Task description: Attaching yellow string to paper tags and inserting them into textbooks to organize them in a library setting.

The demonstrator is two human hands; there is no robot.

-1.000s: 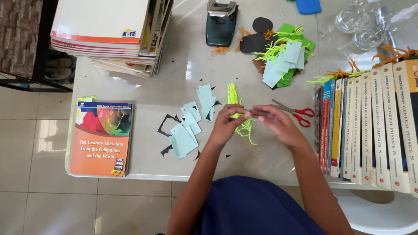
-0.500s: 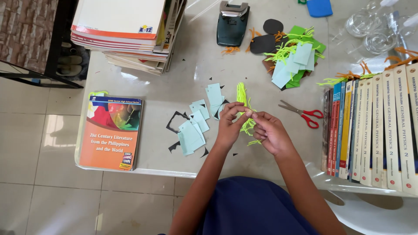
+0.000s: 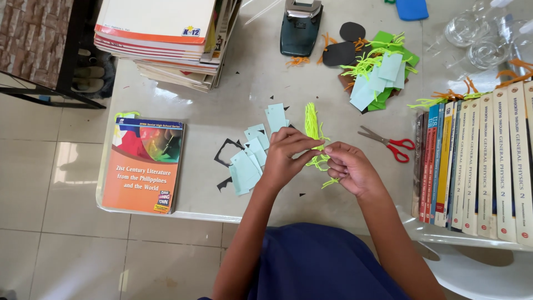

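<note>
Right now left hand [image 3: 286, 155] & right hand [image 3: 350, 166] both pinch lime yarn bundle [image 3: 312, 125] (tassel-like); loose grip could let strands slip & unravel

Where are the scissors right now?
In the head view, the scissors lie on the table, just beyond the right hand on its right side, between the yarn and the book row.

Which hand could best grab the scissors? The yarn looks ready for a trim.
Probably the right hand: the scissors lie just beyond it, on its side. The left hand pinches the yarn.
</note>
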